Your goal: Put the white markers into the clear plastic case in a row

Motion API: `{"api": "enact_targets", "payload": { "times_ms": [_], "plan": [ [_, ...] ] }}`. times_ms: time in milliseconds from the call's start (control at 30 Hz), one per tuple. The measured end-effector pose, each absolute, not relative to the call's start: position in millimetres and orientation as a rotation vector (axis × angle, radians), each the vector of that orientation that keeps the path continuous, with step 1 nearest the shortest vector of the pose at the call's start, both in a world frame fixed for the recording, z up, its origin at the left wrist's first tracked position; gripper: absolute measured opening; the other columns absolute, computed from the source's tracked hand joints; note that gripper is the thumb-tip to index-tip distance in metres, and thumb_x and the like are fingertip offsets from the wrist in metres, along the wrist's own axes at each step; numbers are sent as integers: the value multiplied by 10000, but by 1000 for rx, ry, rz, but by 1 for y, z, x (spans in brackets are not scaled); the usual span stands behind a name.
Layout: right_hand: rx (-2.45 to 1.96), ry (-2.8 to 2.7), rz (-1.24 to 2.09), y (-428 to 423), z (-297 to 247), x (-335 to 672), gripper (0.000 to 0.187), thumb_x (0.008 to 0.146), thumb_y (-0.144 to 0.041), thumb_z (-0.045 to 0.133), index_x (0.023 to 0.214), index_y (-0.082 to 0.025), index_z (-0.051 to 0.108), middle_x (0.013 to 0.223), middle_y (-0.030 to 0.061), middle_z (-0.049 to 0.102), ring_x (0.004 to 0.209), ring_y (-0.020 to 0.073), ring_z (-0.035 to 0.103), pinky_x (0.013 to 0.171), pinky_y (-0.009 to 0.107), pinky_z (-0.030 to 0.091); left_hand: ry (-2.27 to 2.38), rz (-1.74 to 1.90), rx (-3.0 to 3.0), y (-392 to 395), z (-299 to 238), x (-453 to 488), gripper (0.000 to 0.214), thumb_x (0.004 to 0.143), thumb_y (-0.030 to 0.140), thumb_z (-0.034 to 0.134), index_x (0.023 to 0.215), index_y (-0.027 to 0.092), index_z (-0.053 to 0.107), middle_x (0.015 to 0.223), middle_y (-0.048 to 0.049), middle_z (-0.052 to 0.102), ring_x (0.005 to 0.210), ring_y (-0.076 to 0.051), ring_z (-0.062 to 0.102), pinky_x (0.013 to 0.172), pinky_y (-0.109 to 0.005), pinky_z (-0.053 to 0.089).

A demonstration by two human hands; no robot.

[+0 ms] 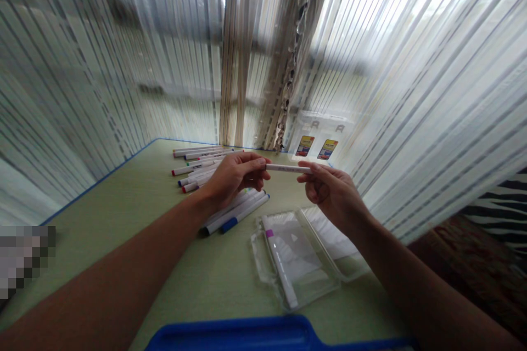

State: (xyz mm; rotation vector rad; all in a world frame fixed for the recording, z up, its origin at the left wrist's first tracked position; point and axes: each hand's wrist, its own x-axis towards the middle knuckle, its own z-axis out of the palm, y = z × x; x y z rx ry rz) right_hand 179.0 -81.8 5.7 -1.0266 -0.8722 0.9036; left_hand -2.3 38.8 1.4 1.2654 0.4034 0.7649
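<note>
Between my two hands a white marker [286, 168] is held level above the table. My left hand [235, 175] pinches its left end, and my right hand [329, 186] pinches its right end; the fingers cover both tips. Below and to the right lies an opened clear plastic case [329, 282]. One white marker with a purple band [280, 263] lies along the left side of this case. Several white markers with coloured ends [193, 171] are spread behind and beside my left hand. A blue-capped marker [246, 214] lies nearest me among them.
A second clear case [317, 145] with two colourful labels stands at the table's back edge against the string curtains [185, 55]. A blue plastic tray edge [230, 332] crosses the front of the green table [193, 285]. A pixelated object sits at far left.
</note>
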Motion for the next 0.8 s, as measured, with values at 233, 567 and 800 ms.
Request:
{"api": "enact_targets", "payload": {
  "times_ms": [233, 567, 800],
  "plan": [
    [-1028, -806, 846, -79, 4, 183, 279, 762, -396, 800, 878, -146, 764, 698, 48, 737, 443, 63, 516, 398, 188, 363, 386, 805, 1284, 41, -1, -3, 193, 795, 253, 771, 905, 98, 741, 721, -59, 719, 562, -105, 611, 544, -228, 495],
    [-1016, -733, 832, -74, 2, 190, 231, 761, -367, 790, 819, -148, 749, 656, 43, 712, 433, 73, 503, 392, 200, 355, 298, 750, 1191, 40, 4, -6, 227, 767, 168, 752, 978, 91, 776, 818, -115, 762, 613, -120, 638, 598, -253, 503],
    [-1030, -682, 856, -73, 1, 191, 190, 755, -326, 799, 804, -149, 751, 639, 42, 699, 450, 78, 510, 394, 191, 377, 215, 712, 1212, 38, 6, -9, 255, 768, 197, 770, 1004, 101, 782, 866, -122, 772, 637, -121, 661, 625, -248, 516]
  ]
}}
